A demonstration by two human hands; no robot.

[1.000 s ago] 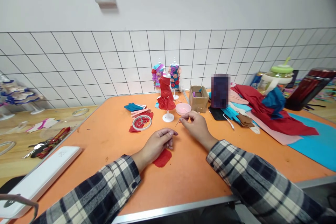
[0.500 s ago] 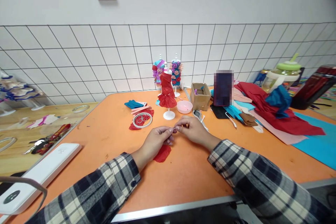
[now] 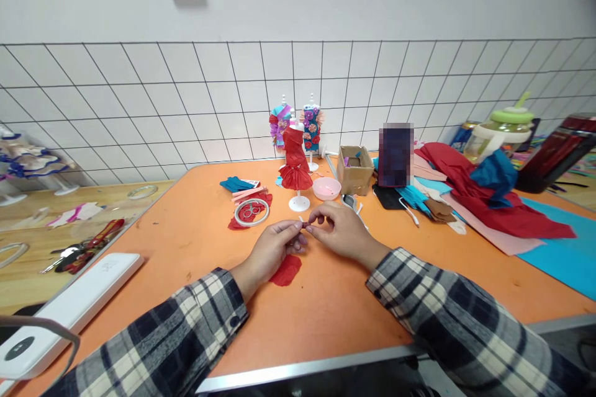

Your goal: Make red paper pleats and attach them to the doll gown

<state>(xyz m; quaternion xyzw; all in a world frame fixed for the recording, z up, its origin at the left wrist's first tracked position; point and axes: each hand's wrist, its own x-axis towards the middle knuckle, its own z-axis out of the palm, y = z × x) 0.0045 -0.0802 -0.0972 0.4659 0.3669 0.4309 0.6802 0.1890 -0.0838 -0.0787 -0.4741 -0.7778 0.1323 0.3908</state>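
Observation:
My left hand (image 3: 272, 249) and my right hand (image 3: 342, 231) meet over the middle of the orange table, thumbs and fingertips pinched together. Between them is something tiny with a whitish tip, too small to name. Beneath my left hand lies a piece of red crepe paper (image 3: 285, 271), partly covered by the fingers. Just beyond the hands stands a small white dress-form mannequin in a gathered red paper dress (image 3: 294, 152). To its left, a roll of clear tape (image 3: 238, 221) rests on more red paper, with scissors (image 3: 254, 209) showing inside the ring.
Two decorated mannequins (image 3: 311, 130) stand behind. A pink bowl (image 3: 326, 188), a small cardboard box (image 3: 354, 175) and a phone (image 3: 395, 155) sit to the right, then crepe paper sheets (image 3: 498, 198) and bottles. A white power bank (image 3: 88, 304) lies along the left edge.
My pinched fingertips have shifted slightly left, and a small whitish tip now shows above them. The surrounding objects keep their places.

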